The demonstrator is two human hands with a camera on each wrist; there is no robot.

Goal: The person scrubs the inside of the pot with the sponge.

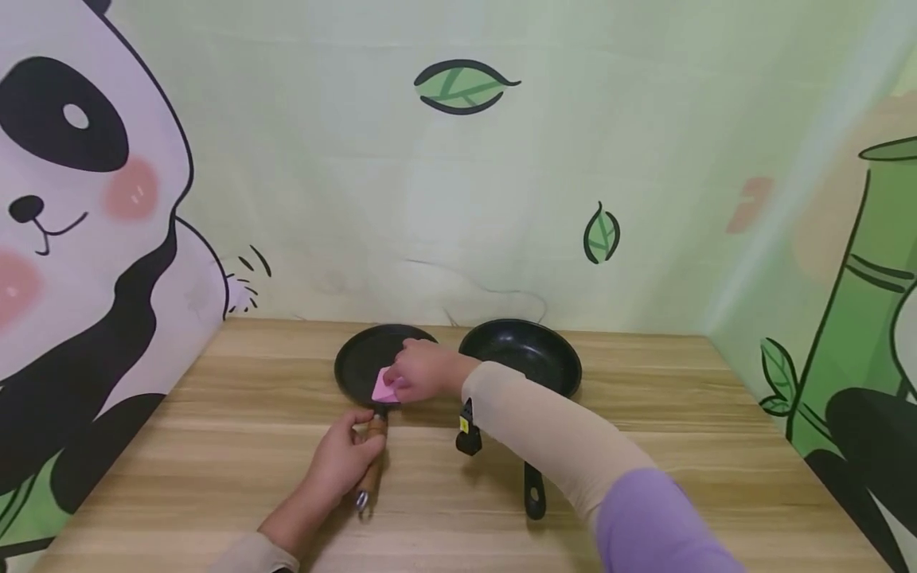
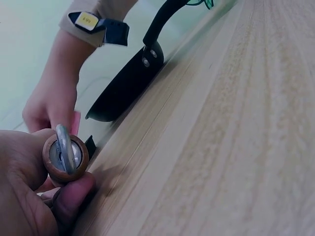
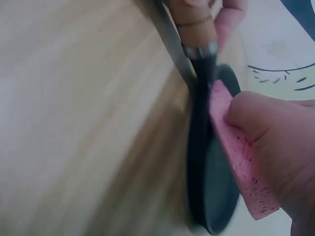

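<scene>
A flat black pan (image 1: 361, 358) with a wooden handle (image 1: 370, 469) is at the left of the two pans. My left hand (image 1: 339, 458) grips that handle, thumb on one side and fingers on the other; the metal hanging ring (image 2: 66, 147) at its end faces the left wrist view. My right hand (image 1: 428, 370) pinches a pink sponge (image 3: 243, 169) over the near part of the pan. In the right wrist view the sponge's porous edge shows, with the thumb pressed along it and its tip at the pan's rim.
A deeper black frying pan (image 1: 530, 350) stands to the right, partly behind the right forearm, its black handle (image 1: 534, 493) toward me. Both pans are on a wood-grain table (image 1: 645, 446). A printed backdrop (image 1: 322, 159) rises behind and at both sides.
</scene>
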